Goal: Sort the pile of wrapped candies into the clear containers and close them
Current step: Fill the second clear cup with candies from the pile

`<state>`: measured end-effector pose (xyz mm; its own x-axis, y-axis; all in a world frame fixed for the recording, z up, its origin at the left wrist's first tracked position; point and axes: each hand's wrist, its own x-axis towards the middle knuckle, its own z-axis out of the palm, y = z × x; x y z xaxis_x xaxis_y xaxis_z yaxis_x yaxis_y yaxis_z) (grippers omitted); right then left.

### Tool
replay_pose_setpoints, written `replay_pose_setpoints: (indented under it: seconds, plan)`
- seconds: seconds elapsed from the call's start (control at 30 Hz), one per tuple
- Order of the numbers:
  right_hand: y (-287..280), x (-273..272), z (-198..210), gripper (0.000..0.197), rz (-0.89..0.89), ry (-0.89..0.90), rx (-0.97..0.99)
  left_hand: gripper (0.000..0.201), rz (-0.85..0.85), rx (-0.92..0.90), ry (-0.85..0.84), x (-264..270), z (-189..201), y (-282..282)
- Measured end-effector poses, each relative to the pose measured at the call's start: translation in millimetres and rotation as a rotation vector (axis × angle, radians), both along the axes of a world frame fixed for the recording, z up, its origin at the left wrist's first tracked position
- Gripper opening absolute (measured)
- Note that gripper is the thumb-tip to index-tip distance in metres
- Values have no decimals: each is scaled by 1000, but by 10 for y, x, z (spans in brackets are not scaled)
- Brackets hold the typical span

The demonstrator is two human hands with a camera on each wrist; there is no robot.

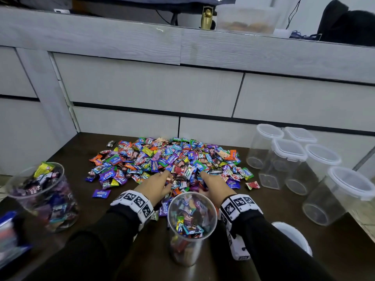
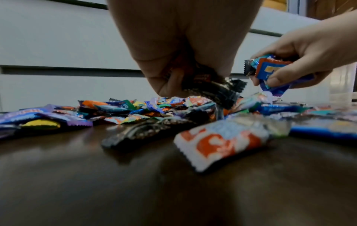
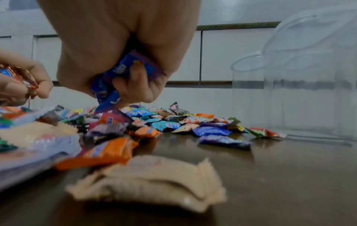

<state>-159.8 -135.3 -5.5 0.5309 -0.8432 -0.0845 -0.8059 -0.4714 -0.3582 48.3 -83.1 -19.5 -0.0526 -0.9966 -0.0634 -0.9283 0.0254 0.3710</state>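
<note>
Both grips clutch candies: left hand (image 1: pixel 155 185), right hand (image 1: pixel 215 185). Open jar (image 1: pixel 192 211) part-filled; lidded containers (image 1: pixel 288 157) empty.

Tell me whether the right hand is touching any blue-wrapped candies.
Touching. The right wrist view shows the right hand with its fingers curled round blue-wrapped candies, lifted above the candy pile; the left wrist view shows the same grip.

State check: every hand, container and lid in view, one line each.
left hand: grips dark-wrapped candies
right hand: grips blue and purple candies
candy pile: loose on table, mostly unsorted
centre container: open, partly filled
left container: open, nearly full
five containers at right: lidded, empty
loose lid: off, lying on table
</note>
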Motion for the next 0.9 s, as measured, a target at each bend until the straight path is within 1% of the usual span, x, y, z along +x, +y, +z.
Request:
replay_pose_setpoints:
  seconds: [0.17,0.3,0.4,0.47,0.57,0.63,0.77,0.9]
  plan:
    - [79,-92,189,19,-27,-110,-21,18,46,-138,139,41,162,52]
    - [152,-177,323,18,-21,-157,-41,15,78,-318,341,-17,445,146]
    - [177,-251,361,19,-17,-216,-70,10,36,-442,457,-142,724,278]
    - [191,-299,377,20,-25,-248,-104,11,-13,-512,496,-254,895,384]
    - [207,-354,379,29,-39,-278,-143,12,-89,-563,515,-430,1055,562]
    - [223,-384,367,31,-45,-280,-156,12,-155,-541,495,-523,1075,677]
    - [290,-417,350,28,-24,-316,-214,13,-301,-477,394,-640,952,852]
    - [375,-407,381,25,7,-327,-247,17,-364,-441,317,-674,844,922]
